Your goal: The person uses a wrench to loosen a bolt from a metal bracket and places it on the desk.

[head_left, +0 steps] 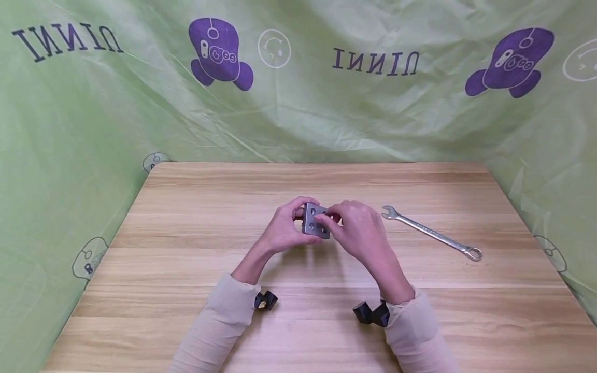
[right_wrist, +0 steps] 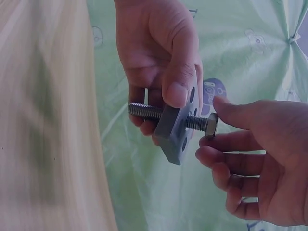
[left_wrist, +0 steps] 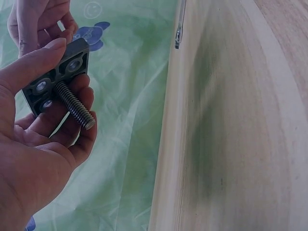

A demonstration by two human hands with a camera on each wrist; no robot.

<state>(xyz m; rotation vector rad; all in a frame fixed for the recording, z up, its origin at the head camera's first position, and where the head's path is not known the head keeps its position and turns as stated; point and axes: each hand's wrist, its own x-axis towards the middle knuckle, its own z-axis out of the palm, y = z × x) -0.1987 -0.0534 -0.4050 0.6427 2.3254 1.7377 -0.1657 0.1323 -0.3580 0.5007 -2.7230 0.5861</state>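
My left hand (head_left: 285, 228) grips the edges of a small grey rectangular plate (head_left: 317, 229) with several holes, held above the table. A threaded hex bolt (right_wrist: 196, 123) runs through the plate's middle. Its threaded end sticks out on the left hand's side, as the left wrist view shows, and a length of thread also shows between the plate and the bolt head. On the head side, my right hand (head_left: 361, 230) has thumb and index finger at the hex head, pinching it. In the head view the right fingers hide the bolt head.
A combination wrench (head_left: 434, 234) lies slantwise on the wooden table (head_left: 196, 191), right of the right hand. Green printed cloth (head_left: 303, 119) hangs behind and along both sides of the table. Black wrist cameras (head_left: 371, 314) sit at both cuffs.
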